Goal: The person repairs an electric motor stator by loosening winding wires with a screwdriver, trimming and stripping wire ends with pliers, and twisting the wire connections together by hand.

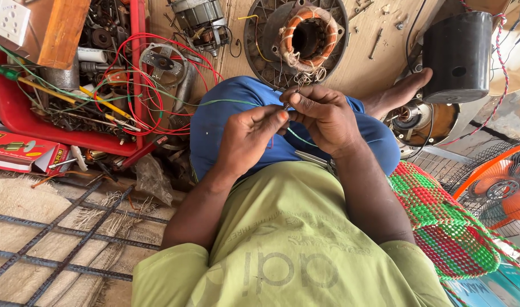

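A thin green wire runs across the middle of the frame, pinched between the fingers of the left hand and the right hand, which meet over the blue-clad knee. Its pinched end is too small to make out. Just above sits a motor stator with copper windings; a red tray of tangled wires fills the upper left.

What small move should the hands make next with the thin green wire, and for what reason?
Probably a slight pull to draw the green wire taut. The left hand and right hand pinch it together, fingertips touching, just below the copper-wound stator, whose loose leads hang close to the fingers. The wire sags leftward toward the red tray, so tension would help control it.
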